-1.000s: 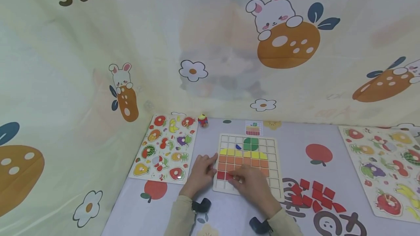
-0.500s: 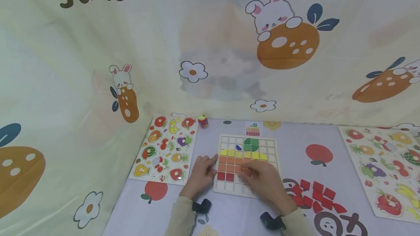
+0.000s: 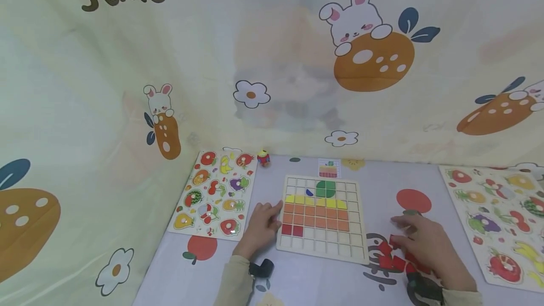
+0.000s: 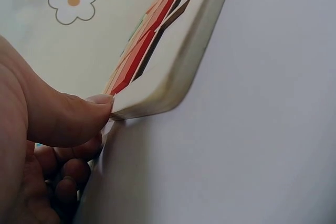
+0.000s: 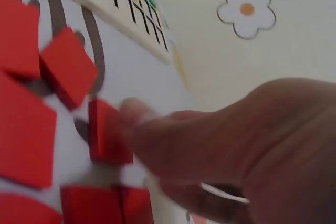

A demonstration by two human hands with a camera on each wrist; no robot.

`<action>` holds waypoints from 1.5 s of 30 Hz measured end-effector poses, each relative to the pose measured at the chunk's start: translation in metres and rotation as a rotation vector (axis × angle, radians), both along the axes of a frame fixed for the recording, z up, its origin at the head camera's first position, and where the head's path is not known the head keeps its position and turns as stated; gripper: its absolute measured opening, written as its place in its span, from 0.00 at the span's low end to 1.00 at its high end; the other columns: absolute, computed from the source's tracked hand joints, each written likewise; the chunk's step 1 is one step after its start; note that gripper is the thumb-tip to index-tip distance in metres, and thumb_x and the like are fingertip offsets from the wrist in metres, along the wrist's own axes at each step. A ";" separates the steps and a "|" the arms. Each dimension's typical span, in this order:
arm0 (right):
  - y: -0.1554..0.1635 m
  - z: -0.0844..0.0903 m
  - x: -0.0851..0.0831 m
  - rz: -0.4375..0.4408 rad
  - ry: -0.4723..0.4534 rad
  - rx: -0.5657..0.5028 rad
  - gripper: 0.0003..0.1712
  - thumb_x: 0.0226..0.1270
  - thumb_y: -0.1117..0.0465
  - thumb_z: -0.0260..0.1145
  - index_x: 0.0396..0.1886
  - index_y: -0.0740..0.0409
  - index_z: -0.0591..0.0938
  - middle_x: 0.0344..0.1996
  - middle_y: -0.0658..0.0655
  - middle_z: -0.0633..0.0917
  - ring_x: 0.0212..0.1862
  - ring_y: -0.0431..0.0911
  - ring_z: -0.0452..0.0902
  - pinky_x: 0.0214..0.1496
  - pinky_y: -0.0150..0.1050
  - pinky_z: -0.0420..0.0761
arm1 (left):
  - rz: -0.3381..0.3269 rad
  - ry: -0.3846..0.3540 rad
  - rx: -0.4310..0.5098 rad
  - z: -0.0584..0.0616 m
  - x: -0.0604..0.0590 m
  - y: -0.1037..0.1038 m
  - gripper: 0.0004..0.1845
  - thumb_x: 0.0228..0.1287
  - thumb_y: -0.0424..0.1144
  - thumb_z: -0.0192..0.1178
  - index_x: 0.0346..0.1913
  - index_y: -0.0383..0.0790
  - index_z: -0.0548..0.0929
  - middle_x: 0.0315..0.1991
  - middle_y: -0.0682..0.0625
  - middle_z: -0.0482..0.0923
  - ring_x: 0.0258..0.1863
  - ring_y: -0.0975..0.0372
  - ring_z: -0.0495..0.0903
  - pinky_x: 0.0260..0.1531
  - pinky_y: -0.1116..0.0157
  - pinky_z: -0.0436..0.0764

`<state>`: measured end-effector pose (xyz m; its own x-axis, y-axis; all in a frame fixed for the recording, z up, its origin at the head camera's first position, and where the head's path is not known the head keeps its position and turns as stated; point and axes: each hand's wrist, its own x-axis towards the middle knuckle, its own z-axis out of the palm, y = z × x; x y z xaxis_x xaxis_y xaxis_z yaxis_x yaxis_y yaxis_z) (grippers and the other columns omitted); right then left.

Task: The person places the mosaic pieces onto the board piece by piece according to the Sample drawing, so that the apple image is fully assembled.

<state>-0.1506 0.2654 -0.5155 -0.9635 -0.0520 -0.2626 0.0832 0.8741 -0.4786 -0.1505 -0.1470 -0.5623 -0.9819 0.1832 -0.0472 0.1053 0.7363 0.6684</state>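
We steady the grid puzzle board with our left hand, thumb pressed to its edge, while our right hand should pinch one red square tile squarely, apart from its neighbours.

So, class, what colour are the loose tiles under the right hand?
Red: the loose tiles show best in the right wrist view.

Red tiles; grid board banded green, yellow, orange, red.
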 end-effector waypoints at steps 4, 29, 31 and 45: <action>0.008 -0.004 0.002 0.035 -0.013 -0.008 0.29 0.55 0.56 0.85 0.56 0.62 0.88 0.48 0.66 0.89 0.44 0.54 0.83 0.53 0.62 0.89 | -0.004 0.001 0.004 0.000 0.001 0.000 0.32 0.74 0.34 0.63 0.78 0.45 0.72 0.35 0.57 0.70 0.41 0.66 0.63 0.37 0.70 0.67; -0.014 -0.012 0.006 -0.046 0.233 -0.119 0.21 0.71 0.59 0.73 0.57 0.62 0.77 0.39 0.63 0.89 0.35 0.49 0.83 0.31 0.34 0.82 | -0.003 0.033 -0.001 -0.001 -0.001 0.001 0.30 0.73 0.34 0.63 0.77 0.43 0.75 0.33 0.57 0.70 0.39 0.66 0.63 0.36 0.71 0.66; -0.022 -0.010 0.007 -0.075 0.243 -0.180 0.22 0.72 0.56 0.74 0.58 0.60 0.78 0.39 0.64 0.91 0.35 0.50 0.86 0.28 0.33 0.83 | -0.002 0.028 -0.004 -0.002 -0.001 0.000 0.30 0.73 0.35 0.63 0.77 0.43 0.75 0.33 0.57 0.70 0.39 0.66 0.63 0.37 0.71 0.67; -0.109 -0.023 0.012 -0.126 0.237 -0.453 0.28 0.64 0.47 0.81 0.60 0.52 0.87 0.44 0.57 0.93 0.44 0.49 0.91 0.43 0.25 0.86 | -0.009 0.039 -0.011 -0.005 -0.003 -0.001 0.31 0.73 0.35 0.63 0.77 0.44 0.74 0.34 0.58 0.70 0.40 0.66 0.63 0.37 0.71 0.67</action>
